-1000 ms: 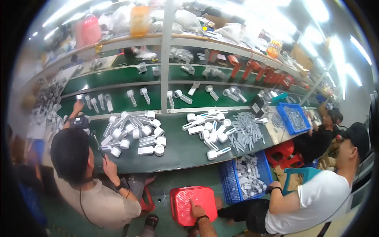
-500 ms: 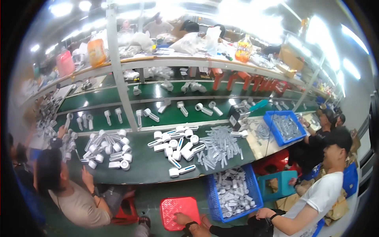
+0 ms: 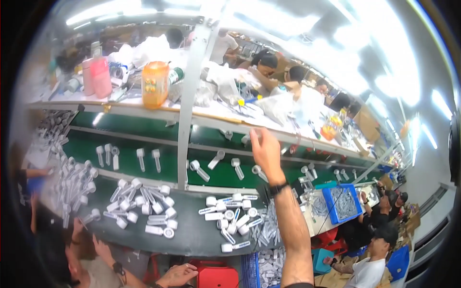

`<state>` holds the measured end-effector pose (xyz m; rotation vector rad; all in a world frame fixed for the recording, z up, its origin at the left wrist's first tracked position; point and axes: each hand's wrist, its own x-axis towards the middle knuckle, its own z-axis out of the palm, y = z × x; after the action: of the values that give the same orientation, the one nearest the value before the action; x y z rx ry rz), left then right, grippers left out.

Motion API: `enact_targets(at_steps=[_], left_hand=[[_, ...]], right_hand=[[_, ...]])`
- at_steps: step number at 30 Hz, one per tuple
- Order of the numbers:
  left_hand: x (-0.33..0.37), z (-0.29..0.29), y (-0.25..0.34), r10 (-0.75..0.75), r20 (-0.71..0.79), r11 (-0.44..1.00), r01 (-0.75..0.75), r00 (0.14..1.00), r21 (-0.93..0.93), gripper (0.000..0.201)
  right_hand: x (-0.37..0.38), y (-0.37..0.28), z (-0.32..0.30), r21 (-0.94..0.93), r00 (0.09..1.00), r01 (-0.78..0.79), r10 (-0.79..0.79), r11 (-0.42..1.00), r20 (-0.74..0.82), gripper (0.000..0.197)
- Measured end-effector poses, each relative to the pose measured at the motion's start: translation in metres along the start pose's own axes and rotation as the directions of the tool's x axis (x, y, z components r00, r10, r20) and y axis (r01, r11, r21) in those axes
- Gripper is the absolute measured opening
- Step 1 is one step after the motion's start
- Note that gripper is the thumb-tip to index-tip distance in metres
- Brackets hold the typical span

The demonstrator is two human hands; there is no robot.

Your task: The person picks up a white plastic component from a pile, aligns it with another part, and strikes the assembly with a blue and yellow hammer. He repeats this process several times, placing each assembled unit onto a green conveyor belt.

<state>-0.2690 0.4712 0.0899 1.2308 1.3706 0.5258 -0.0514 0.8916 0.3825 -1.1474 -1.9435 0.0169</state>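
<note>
My right hand [image 3: 267, 152], a dark band at its wrist, is raised over the green conveyor belt, just in front of the upper shelf edge. Its fingers point up and apart, with nothing visible in them. My left hand [image 3: 177, 275] is low beside a red stool [image 3: 217, 277], fingers stretched out and holding nothing I can see. White round-headed pieces with handles [image 3: 234, 217] lie piled on the dark table [image 3: 189, 240], several showing blue strips. Partly behind my right forearm is a heap of grey strips [image 3: 265, 230]. More white handled pieces [image 3: 236, 168] lie spaced along the belt.
A blue tray [image 3: 359, 211] of grey strips stands at the right. Under the table is a blue crate [image 3: 249, 269] of white parts. A metal post [image 3: 188, 105] rises in front of the belt. Co-workers sit at both sides; one person's hand [image 3: 103, 250] is at the lower left.
My right hand has risen from beside the red stool to above the belt. My left hand has come into view. The view has shifted, so the table appears lower.
</note>
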Motion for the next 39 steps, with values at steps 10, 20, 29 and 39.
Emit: enact_targets(at_steps=[10,20,29,39], left_hand=[[0.020,-0.122,-0.041,-0.006,-0.172,0.955,-0.046,0.985,-0.294,0.030],[0.055,-0.106,-0.052,0.144,0.593,0.975,-0.217,0.793,0.053,0.042],[0.050,-0.037,0.016,0.051,0.720,0.946,-0.265,0.692,0.189,0.036],[0.045,0.083,0.048,-0.031,0.769,0.844,-0.396,0.638,0.362,0.032]], right_hand=[[0.212,0.110,0.092,-0.584,1.000,-0.013,0.012,0.812,-0.004,0.036],[0.106,0.064,0.018,0.739,0.870,0.009,0.359,0.673,-0.337,0.030],[-0.231,-0.016,-0.015,0.572,0.750,-0.606,0.636,0.553,0.180,0.027],[-0.518,0.018,-0.081,0.302,0.612,-0.788,0.736,0.537,0.288,0.046]])
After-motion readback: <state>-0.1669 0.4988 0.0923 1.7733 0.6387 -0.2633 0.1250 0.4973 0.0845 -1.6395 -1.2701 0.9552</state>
